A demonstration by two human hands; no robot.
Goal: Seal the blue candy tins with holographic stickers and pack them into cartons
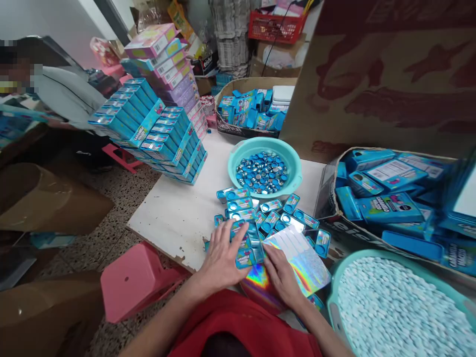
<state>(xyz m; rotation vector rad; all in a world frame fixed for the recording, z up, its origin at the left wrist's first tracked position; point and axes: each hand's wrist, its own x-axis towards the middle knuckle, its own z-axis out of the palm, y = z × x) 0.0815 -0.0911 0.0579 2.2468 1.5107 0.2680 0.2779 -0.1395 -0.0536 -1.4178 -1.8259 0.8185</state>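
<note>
The white worktop carried a basin whose walls kept small round pieces from scattering. Near the person's body, the left hand pinched tins between thumb and fingers, apparently keeping their row together; the right hand curled against shiny card, its grip unclear.

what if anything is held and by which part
The left hand holds blue tins, one finger across their tops, thumb at the near end; whether the right hand grips anything cannot be told.
</note>
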